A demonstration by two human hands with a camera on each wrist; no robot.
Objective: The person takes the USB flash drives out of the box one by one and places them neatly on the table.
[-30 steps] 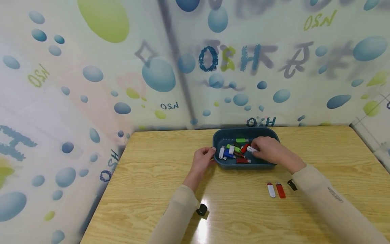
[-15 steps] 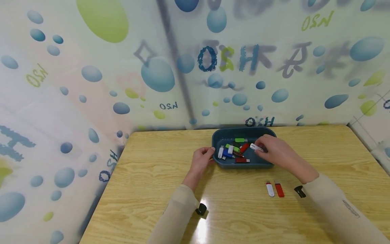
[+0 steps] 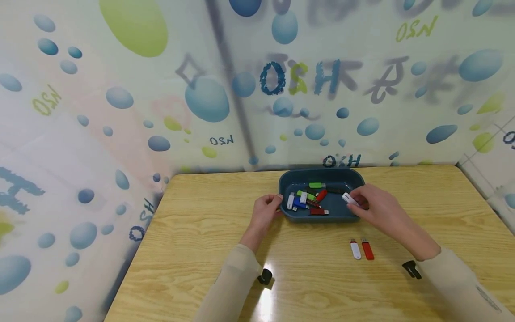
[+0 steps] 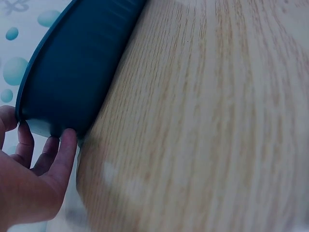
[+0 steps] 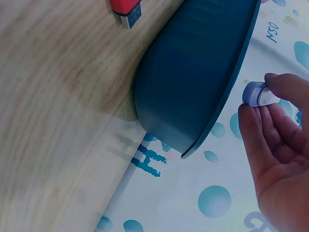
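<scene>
A dark blue plastic bin [image 3: 318, 219] stands near the table's back edge with several USB sticks in it, among them a green one [image 3: 315, 185] and a dark red one [image 3: 319, 212]. My left hand [image 3: 266, 210] holds the bin's left end, thumb at the rim and fingers against the outer wall, as the left wrist view confirms. Over the bin's right end, my right hand [image 3: 376, 205] pinches a white USB stick [image 3: 349, 199] between thumb and forefinger. In the right wrist view that stick [image 5: 260, 94] is seen end-on, above the rim.
In front of the bin, a white USB stick [image 3: 355, 249] and a red USB stick [image 3: 368, 249] lie side by side on the wooden table [image 3: 201, 250]. A patterned wall covering [image 3: 241, 134] rises directly behind the table. Black wrist mounts show at both sleeves.
My right hand has lifted the white USB stick from the pile and carried it right, to the bin's right end. The left hand stays at the bin's left end.
</scene>
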